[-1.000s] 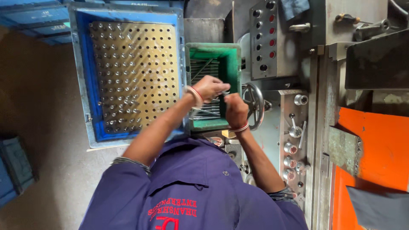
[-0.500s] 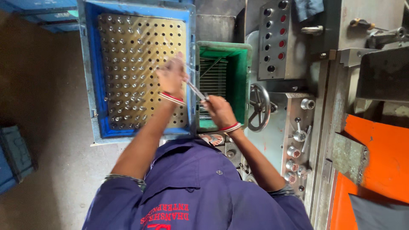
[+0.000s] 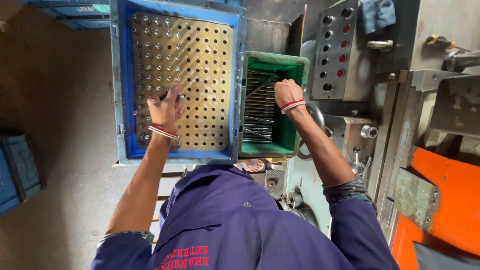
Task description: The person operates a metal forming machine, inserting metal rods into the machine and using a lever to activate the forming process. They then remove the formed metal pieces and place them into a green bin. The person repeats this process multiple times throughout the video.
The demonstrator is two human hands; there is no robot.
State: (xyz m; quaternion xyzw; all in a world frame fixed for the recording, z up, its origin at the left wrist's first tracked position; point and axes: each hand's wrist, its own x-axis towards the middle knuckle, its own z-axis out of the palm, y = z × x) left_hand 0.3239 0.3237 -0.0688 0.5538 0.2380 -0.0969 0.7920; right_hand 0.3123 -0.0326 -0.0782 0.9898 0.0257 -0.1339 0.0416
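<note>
My left hand is over the left part of a brass-coloured perforated plate that lies in a blue crate. Its fingers are closed on a short metal rod, whose tip shows by the thumb. Several holes on the plate's left side hold rods standing upright. My right hand reaches into a green bin beside the crate. It is curled over a layer of long metal rods, and one rod slants out from under its fingers.
A grey control panel with round buttons stands right of the bin, above a handwheel and levers. Orange machine parts sit at the lower right. A dark blue crate stands on the floor at the left.
Both hands were at the green bin. My left hand has carried a rod leftward across the perforated plate, while my right hand has gone back to the rods in the bin.
</note>
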